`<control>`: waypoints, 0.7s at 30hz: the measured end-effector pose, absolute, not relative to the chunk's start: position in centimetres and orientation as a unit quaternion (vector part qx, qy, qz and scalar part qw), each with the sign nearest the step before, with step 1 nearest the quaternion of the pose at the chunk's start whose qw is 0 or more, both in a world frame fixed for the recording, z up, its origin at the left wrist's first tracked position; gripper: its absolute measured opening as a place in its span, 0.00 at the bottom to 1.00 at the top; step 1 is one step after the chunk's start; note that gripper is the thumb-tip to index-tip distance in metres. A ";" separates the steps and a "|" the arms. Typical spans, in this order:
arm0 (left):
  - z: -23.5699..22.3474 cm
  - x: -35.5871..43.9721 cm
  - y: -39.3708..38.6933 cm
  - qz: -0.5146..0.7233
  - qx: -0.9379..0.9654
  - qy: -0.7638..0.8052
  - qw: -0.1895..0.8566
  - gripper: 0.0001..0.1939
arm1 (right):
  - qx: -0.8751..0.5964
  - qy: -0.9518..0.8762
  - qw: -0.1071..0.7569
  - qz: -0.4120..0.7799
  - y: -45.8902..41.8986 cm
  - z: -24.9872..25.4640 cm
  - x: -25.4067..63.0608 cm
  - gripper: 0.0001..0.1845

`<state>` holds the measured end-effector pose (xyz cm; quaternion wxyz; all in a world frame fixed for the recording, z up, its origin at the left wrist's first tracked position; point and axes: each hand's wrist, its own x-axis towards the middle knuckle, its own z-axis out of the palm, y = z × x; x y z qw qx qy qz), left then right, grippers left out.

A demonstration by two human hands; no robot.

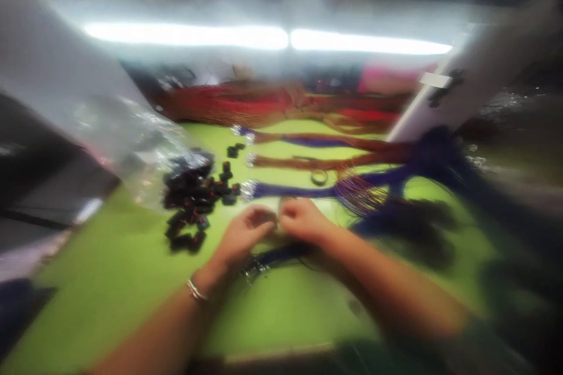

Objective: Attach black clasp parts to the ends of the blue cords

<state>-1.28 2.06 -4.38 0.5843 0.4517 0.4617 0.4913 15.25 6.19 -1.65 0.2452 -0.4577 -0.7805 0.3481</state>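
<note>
My left hand [246, 235] and my right hand [303, 221] meet at the middle of the green table, fingers curled and almost touching. Both look closed in a pinch; what lies between the fingertips is too small and blurred to name. Just beyond them runs a bundle of purple wires [294, 191] with shiny metal ends at its left. Under my hands lies a dark bundle of wires [277, 255], its metal ends showing below my left hand. Left of my left hand is a pile of black connectors [189, 187], some with red spots.
Brown wire bundles [303, 161] lie farther back, and red and brown wires [237, 102] fill the rear. A small ring [319, 177], perhaps a tape roll, sits among them. At left is a clear plastic bag [145, 158]. Dark blue wires [440, 158] spread at right. Lamps [189, 34] glow above.
</note>
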 end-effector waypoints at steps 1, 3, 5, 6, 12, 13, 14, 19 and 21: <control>-4.2 -1.2 2.0 0.493 0.446 0.462 0.587 0.15 | -0.452 -0.782 0.246 0.351 6.2 -1.4 15.4 0.06; -4.0 -1.2 2.0 0.495 0.437 0.464 0.591 0.15 | -0.444 -0.782 0.247 0.360 6.3 -1.0 15.7 0.06; -3.9 -1.2 2.0 0.494 0.433 0.462 0.595 0.16 | -0.438 -0.781 0.249 0.369 6.3 -0.8 15.7 0.06; -3.8 -1.2 2.0 0.495 0.432 0.461 0.597 0.16 | -0.435 -0.782 0.249 0.370 6.3 -0.8 15.7 0.06; -3.7 -1.2 1.9 0.494 0.428 0.468 0.595 0.16 | -0.434 -0.782 0.245 0.375 6.2 -0.8 15.7 0.06; -3.7 -1.2 1.9 0.493 0.428 0.469 0.595 0.16 | -0.434 -0.781 0.245 0.377 6.2 -0.8 15.7 0.06; -3.7 -1.2 1.9 0.493 0.428 0.469 0.595 0.16 | -0.434 -0.780 0.246 0.377 6.2 -0.7 15.7 0.06; -3.9 -1.3 1.9 0.494 0.431 0.469 0.591 0.17 | -0.437 -0.787 0.243 0.362 6.2 -0.6 15.7 0.06; -3.8 -1.3 1.9 0.494 0.430 0.473 0.590 0.17 | -0.436 -0.789 0.242 0.359 6.2 -0.6 15.7 0.06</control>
